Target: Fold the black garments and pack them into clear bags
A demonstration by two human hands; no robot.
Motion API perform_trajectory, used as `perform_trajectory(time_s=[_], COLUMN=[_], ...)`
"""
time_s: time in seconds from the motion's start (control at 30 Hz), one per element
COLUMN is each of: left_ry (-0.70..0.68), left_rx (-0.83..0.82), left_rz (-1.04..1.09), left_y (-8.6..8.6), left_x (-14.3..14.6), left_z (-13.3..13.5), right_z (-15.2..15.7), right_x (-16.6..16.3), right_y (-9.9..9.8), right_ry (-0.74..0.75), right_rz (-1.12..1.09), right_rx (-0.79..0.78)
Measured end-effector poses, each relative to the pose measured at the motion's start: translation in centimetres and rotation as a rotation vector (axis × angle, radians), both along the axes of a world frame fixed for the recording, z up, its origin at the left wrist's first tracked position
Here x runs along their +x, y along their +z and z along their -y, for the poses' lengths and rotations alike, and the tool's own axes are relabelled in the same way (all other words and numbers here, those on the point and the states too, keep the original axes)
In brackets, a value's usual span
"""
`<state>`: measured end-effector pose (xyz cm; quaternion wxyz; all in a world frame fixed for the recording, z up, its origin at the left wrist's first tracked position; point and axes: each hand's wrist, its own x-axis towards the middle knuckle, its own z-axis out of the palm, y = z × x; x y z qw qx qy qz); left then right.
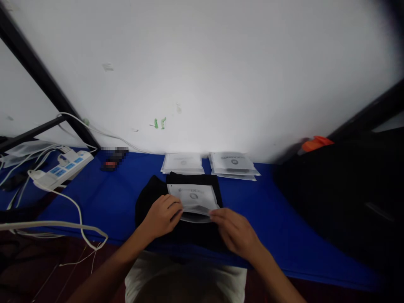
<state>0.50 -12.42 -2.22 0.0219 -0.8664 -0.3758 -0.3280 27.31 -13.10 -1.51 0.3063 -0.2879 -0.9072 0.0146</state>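
Note:
A clear plastic packaging bag with a printed round logo lies on top of a folded black garment on the blue table. My left hand pinches the bag's near left edge, fingers curled. My right hand grips the bag's near right corner, fingers closed on it. Both hands rest over the black garment, which spreads under and around the bag.
Two stacks of the same bags, one and another, lie against the white wall. A white power strip with cables sits at the left, and a small dark object lies beside it. A large black mass fills the right.

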Motion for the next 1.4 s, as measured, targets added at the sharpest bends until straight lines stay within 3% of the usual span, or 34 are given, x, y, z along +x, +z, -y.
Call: perform_trajectory(time_s=[0.07, 0.13, 0.27, 0.37, 0.57, 0.7, 0.8, 0.93, 1.17, 1.3, 1.4], left_ry=[0.056, 0.089, 0.091, 0.068, 0.000, -0.011, 0.037, 0.183, 0.274, 0.292, 0.234], left_rx=[0.018, 0.028, -0.001, -0.114, -0.336, -0.240, -0.105, -0.116, -0.396, -0.501, -0.506], left_rz=[0.061, 0.099, 0.080, -0.020, -0.126, 0.009, 0.149, 0.110, -0.184, -0.243, -0.211], left_y=[0.4, 0.7, 0.8, 0.2, -1.6, -0.4, 1.2, 2.2, 0.1, 0.3, 1.1], left_x=[0.3, 0.5, 0.5, 0.5, 0.2, -1.3, -2.4, -2.7, -2.3, -1.7, -0.1], left_z=[-0.3, -0.6, -0.9, -0.9, -1.0, -1.9, -3.9, -8.7, -16.3, -16.4, -13.5], right_z=[0.7, 0.7, -0.8, -2.0, -2.6, -1.3, -0.4, -0.5, -2.5, -2.9, -3.0], right_x=[-2.1, -4.2, -7.1, -7.6, -6.5, -4.6, -3.3, -2.8, -2.7, -2.1, -1.8], right_y=[0.3, 0.3, -1.0, -2.3, -2.7, -0.7, 0.7, 0.7, -1.0, -1.6, -2.1], right_ry=[0.107, 0.108, -0.213, -0.310, -0.162, 0.132, 0.243, 0.238, 0.206, 0.092, 0.017], right_rz=[0.047, 0.142, 0.344, 0.451, 0.352, 0.108, -0.052, -0.068, 0.076, 0.135, 0.147], right_rx=[0.019, -0.001, -0.175, -0.205, 0.078, 0.315, 0.394, 0.313, 0.202, 0.223, 0.242])
